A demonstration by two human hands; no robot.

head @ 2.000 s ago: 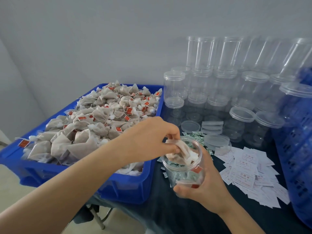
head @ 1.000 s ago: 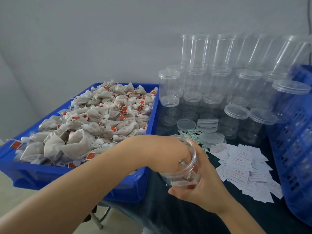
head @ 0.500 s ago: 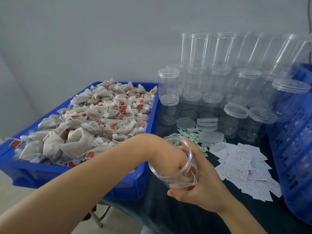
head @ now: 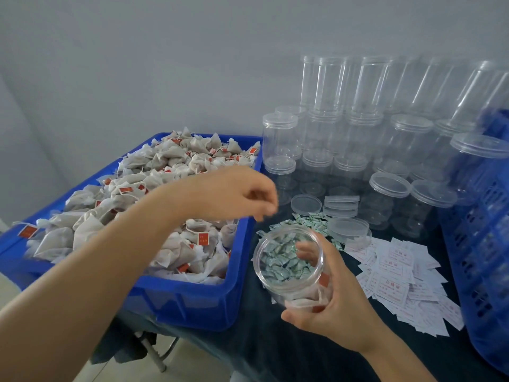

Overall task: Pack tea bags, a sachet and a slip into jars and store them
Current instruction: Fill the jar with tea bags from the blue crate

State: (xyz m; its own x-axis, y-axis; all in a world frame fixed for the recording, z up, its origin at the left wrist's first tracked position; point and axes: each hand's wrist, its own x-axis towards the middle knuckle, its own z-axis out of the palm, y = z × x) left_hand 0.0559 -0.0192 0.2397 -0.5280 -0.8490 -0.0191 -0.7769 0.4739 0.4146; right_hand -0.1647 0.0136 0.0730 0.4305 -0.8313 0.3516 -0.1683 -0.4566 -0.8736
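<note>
L hand (head: 237, 194) loose, empty, above crate (head: 192, 301) | R hand (head: 334, 307) grips tilted jar (head: 289, 264)

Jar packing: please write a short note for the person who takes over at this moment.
Right hand grips the open jar, tilted, a few tea bags inside.
Left hand holds nothing, above the crate of tea bags.
Sachets and slips lie on the table; loose lids behind them.
Left: more bags, sachet, slip, lid, store.
</note>
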